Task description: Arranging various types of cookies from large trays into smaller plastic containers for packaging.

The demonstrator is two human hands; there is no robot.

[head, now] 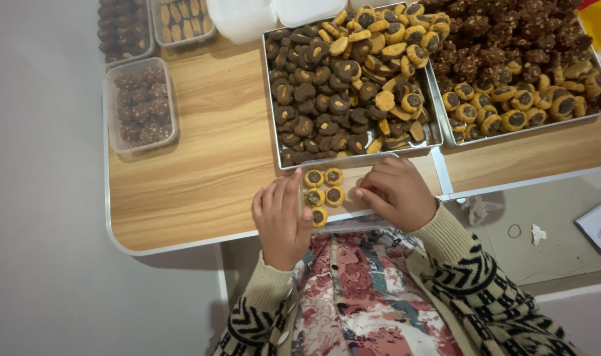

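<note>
Left hand (282,221) lies flat at the near edge of the worktop (201,171), fingers extended and released, their tips touching the left wall of a shallow clear container (353,198) and steadying it — nothing is gripped. Right hand (398,192) rests on the container's right half, fingers curled downward; whether a piece is pinched beneath them cannot be told. Five round cookies (323,188), yellow-rimmed with dark centres, stand in the container's left end in two short columns, touching one another, the nearest one beside the left thumb.

Judged from this layout, the step in hand is the filling of the container in orderly rows. It is done well when each cookie is set dark face up and tight against its neighbours, the left hand bracing the light container so it does not slide on the smooth wood. A light fingertip hold seems advisable — such cookies probably crumble under pressure.

Just beyond the hands sits a metal tray (353,155) heaped with dark and yellow cookies; a second tray (531,125) adjoins it to the right, holding dark clustered pieces and more yellow ones. Well to the left stand filled clear boxes (141,104), one of dark pieces alone, others at the far edge. Floor at right shows a rubber band (515,231) and paper scraps (538,233).
</note>
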